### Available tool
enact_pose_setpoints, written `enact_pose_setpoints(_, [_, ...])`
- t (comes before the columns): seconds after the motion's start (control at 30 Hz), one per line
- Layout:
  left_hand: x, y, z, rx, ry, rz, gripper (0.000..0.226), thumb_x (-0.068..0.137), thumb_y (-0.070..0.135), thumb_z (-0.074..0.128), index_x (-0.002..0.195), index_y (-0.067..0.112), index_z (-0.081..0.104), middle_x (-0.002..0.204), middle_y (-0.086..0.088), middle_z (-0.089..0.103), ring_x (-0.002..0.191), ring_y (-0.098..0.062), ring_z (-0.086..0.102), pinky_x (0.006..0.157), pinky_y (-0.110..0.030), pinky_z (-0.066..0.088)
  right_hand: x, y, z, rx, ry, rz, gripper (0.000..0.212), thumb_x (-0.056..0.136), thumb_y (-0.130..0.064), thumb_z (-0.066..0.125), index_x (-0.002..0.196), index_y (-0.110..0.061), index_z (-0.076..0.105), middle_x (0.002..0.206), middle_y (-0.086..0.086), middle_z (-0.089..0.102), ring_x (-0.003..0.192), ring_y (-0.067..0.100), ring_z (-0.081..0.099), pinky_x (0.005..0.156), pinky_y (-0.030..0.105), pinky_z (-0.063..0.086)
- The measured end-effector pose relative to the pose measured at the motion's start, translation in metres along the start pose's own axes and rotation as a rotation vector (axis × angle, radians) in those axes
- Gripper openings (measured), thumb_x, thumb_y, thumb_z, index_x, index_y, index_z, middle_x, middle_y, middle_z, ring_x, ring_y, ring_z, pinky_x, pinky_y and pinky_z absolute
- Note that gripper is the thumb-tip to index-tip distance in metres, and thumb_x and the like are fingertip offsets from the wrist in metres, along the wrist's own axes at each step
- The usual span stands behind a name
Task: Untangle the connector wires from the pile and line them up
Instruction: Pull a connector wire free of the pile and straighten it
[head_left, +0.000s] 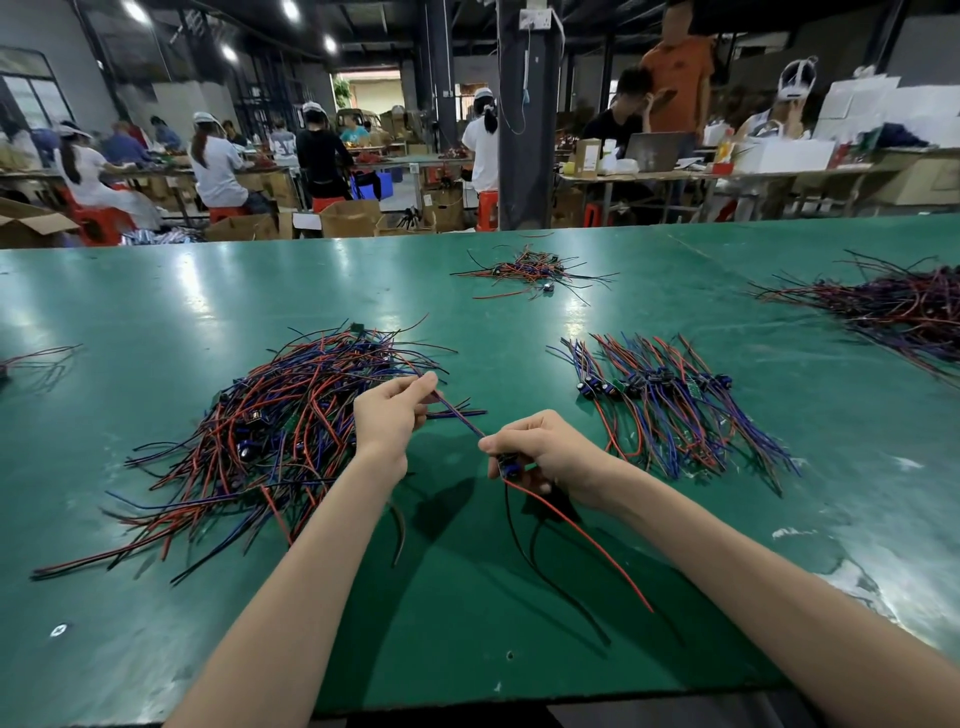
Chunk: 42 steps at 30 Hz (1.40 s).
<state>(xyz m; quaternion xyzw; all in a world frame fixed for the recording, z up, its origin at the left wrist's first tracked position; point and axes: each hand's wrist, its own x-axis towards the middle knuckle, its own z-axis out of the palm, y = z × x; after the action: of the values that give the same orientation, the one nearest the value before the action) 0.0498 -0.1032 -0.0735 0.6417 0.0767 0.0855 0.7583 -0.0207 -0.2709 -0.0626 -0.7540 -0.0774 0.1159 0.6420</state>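
Midway through the sorting, by the look of it, a person's left hand (392, 415) pinches the far end of a connector wire (460, 418). The right hand (543, 449) is curled round the wire's small blue component, and the blue lead is stretched taut between them above the green table (467, 649). Red and black leads trail from the right fist toward five o'clock.

The wire appears clear of the tangled pile (280, 436), which sprawls just beside the left hand at nine o'clock. It has not yet been laid down. A lined-up row (670, 410) at two o'clock of the hands shows the work done so far. The pile looks the bigger of the two, so most of the job likely lies ahead.

Stray ends of the pile reach toward the taut lead and could snag it. A loose black wire (397, 530) lies on the table between the forearms, near the left one.

A smaller scatter of wires (530, 273) sits at twelve o'clock. A large heap (904, 312) lies near the table's right edge, and a few strands (36, 358) at the left edge. Other workers (218, 161) sit at benches beyond.
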Motion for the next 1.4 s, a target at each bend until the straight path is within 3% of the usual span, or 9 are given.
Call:
enact_pose_setpoints(0.23, [0.002,0.0,0.0,-0.056,0.002,-0.06,0.013,0.082,0.016,0.073,0.07,0.012,0.071,0.054,0.006,0.066,0.044,-0.002,0.045,0.048,-0.017,0.044,-0.001,0.0,0.0,0.012,-0.007,-0.006,0.038,0.087,-0.016,0.063,0.049,-0.013,0.064,0.052,0.006,0.052,0.036,0.011,0.033,0.034,0.014,0.023])
enact_pose_setpoints(0.37, [-0.001,-0.005,-0.003,0.667,0.045,0.53,0.019,0.086,0.022,0.069,0.074,0.008,0.073,0.065,-0.002,0.068,0.06,-0.015,0.059,0.065,-0.03,0.046,-0.001,0.001,-0.001,0.008,-0.021,0.015,0.033,0.087,-0.013,0.062,0.055,-0.006,0.063,0.045,0.001,0.051,0.032,0.009,0.034,0.033,0.013,0.023])
enact_pose_setpoints(0.43, [-0.004,-0.004,-0.002,0.714,0.067,0.636,0.018,0.086,0.024,0.069,0.077,0.008,0.073,0.065,0.002,0.067,0.061,-0.014,0.058,0.064,-0.027,0.043,-0.003,0.001,0.0,0.0,-0.039,0.022,0.032,0.088,-0.012,0.061,0.057,-0.004,0.062,0.043,-0.001,0.052,0.031,0.008,0.035,0.033,0.013,0.023])
enact_pose_setpoints(0.67, [-0.002,0.007,-0.001,0.057,0.125,0.045,0.013,0.08,0.02,0.076,0.073,0.01,0.07,0.055,0.006,0.058,0.049,-0.007,0.042,0.053,-0.018,0.041,0.0,0.0,-0.002,0.022,-0.006,0.034,0.037,0.086,-0.015,0.064,0.049,-0.012,0.065,0.059,0.012,0.055,0.034,0.01,0.034,0.034,0.014,0.021])
enact_pose_setpoints(0.77, [-0.002,0.007,0.001,-0.028,0.103,-0.036,0.015,0.08,0.018,0.075,0.07,0.011,0.067,0.063,0.001,0.06,0.05,-0.007,0.042,0.053,-0.018,0.042,-0.001,0.002,-0.001,0.016,-0.014,0.036,0.037,0.086,-0.015,0.064,0.05,-0.012,0.065,0.056,0.008,0.056,0.034,0.009,0.035,0.034,0.013,0.022])
enact_pose_setpoints(1.0, [-0.005,0.0,-0.004,0.74,0.14,0.724,0.017,0.085,0.021,0.07,0.08,0.006,0.073,0.072,-0.001,0.067,0.067,-0.016,0.056,0.067,-0.024,0.039,-0.003,0.001,0.0,-0.041,-0.035,0.035,0.036,0.087,-0.015,0.063,0.051,-0.012,0.064,0.045,-0.001,0.054,0.035,0.008,0.038,0.034,0.013,0.022])
enact_pose_setpoints(1.1, [-0.001,0.004,-0.003,0.465,0.155,0.471,0.016,0.084,0.026,0.071,0.077,0.012,0.074,0.063,0.01,0.063,0.057,0.0,0.052,0.06,-0.014,0.038,-0.002,0.001,-0.001,-0.045,-0.018,0.031,0.037,0.087,-0.017,0.063,0.051,-0.013,0.064,0.046,-0.002,0.054,0.037,0.01,0.036,0.034,0.013,0.022])
enact_pose_setpoints(1.23, [0.002,0.006,-0.002,0.061,0.112,0.078,0.013,0.082,0.02,0.074,0.072,0.012,0.07,0.06,0.003,0.058,0.049,-0.008,0.042,0.055,-0.018,0.04,-0.001,0.0,-0.002,-0.029,-0.013,0.028,0.034,0.088,-0.015,0.062,0.055,-0.009,0.063,0.046,-0.002,0.054,0.035,0.009,0.035,0.034,0.014,0.021])
enact_pose_setpoints(1.4, [0.004,0.006,-0.002,-0.058,0.073,-0.025,0.014,0.083,0.016,0.072,0.07,0.011,0.07,0.062,0.002,0.059,0.048,-0.005,0.042,0.051,-0.017,0.04,-0.001,-0.001,-0.002,-0.028,-0.009,0.023,0.035,0.088,-0.015,0.062,0.054,-0.01,0.063,0.046,-0.001,0.053,0.035,0.009,0.034,0.034,0.013,0.021])
